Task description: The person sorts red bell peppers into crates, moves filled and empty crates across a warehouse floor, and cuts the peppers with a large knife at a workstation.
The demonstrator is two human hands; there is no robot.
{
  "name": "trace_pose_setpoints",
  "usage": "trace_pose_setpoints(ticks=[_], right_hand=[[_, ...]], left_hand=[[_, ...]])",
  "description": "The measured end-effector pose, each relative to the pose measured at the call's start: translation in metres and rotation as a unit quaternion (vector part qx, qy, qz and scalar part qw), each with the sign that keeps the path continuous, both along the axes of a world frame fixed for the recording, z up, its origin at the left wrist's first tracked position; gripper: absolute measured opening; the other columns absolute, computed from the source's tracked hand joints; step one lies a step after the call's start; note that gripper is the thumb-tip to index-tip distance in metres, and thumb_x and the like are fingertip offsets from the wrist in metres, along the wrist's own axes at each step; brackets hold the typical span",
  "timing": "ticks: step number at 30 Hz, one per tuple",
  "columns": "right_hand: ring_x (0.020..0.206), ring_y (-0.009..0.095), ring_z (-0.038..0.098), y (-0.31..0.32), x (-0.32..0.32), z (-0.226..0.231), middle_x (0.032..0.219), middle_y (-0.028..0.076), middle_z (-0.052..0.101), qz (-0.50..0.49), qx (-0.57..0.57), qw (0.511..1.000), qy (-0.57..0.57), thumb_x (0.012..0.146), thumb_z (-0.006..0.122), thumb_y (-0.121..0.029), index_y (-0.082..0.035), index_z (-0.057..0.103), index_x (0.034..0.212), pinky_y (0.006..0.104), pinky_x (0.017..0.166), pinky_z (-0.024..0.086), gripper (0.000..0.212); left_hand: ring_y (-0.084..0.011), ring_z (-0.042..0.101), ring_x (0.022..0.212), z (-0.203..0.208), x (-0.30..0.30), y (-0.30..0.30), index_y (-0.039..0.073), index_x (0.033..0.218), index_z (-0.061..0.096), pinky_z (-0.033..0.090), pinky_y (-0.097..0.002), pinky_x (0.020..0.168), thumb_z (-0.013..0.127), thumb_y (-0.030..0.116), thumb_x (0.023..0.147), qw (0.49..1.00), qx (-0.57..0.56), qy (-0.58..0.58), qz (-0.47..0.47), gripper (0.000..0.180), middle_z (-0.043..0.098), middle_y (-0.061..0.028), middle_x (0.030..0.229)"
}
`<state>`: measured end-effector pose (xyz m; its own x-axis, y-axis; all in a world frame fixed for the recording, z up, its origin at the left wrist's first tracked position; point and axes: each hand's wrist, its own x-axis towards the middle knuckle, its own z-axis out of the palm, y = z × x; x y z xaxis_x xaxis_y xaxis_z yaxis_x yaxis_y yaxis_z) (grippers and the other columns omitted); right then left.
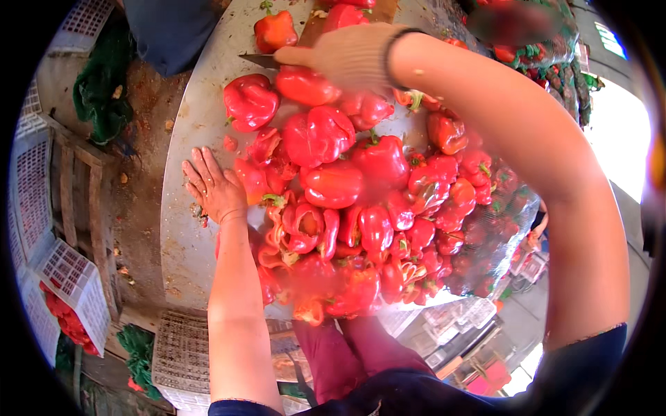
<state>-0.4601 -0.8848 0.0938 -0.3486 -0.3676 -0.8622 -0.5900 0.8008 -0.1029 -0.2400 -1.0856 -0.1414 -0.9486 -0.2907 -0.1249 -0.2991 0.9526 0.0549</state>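
A large heap of red bell peppers (320,134) covers the middle of a metal table (191,236), some whole and some cut open. My left hand (216,186) lies palm down on the table beside the heap, fingers spread, holding nothing. Bits of pepper stick to its fingers. At the far side, my right hand (355,59) is closed on a knife, with the forefinger stretched along it. The knife's dark pointed blade (259,60) sticks out to the left, between an orange-red pepper (275,32) and the heap. Its handle is hidden in the hand.
A brown board (386,12) lies at the far edge under peppers. Mesh sacks (510,229) of peppers stand at the right. White plastic crates (73,277), a wooden frame (94,201) and green netting (103,87) are on the left. Someone's dark-clothed leg (170,31) shows beyond the table.
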Motion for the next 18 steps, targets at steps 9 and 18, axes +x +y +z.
trace_pose_setpoints(ticks=[9,18], right_hand=[[0.069,0.027,0.062,0.063,0.023,-0.047,0.079,0.010,0.064,-0.205,-0.139,0.969,0.004,0.098,0.028,-0.026,-0.033,0.033,0.144,0.0347,0.064,0.046,0.046],[0.062,0.031,0.063,0.058,0.047,-0.089,0.071,0.018,0.060,-0.164,-0.188,0.963,0.101,0.089,0.045,-0.010,-0.032,0.020,0.148,0.0400,0.056,0.047,0.068]], left_hand=[[-0.0279,0.010,0.145,0.002,0.003,-0.006,0.018,0.148,0.023,0.012,-0.0471,0.115,0.045,0.025,0.089,1.000,0.031,-0.006,-0.004,0.063,0.017,0.0011,0.156],[-0.0272,0.012,0.145,-0.006,0.004,-0.010,0.018,0.147,0.026,0.016,-0.0469,0.114,0.046,0.024,0.089,1.000,-0.014,0.014,-0.008,0.062,0.019,0.0007,0.156]])
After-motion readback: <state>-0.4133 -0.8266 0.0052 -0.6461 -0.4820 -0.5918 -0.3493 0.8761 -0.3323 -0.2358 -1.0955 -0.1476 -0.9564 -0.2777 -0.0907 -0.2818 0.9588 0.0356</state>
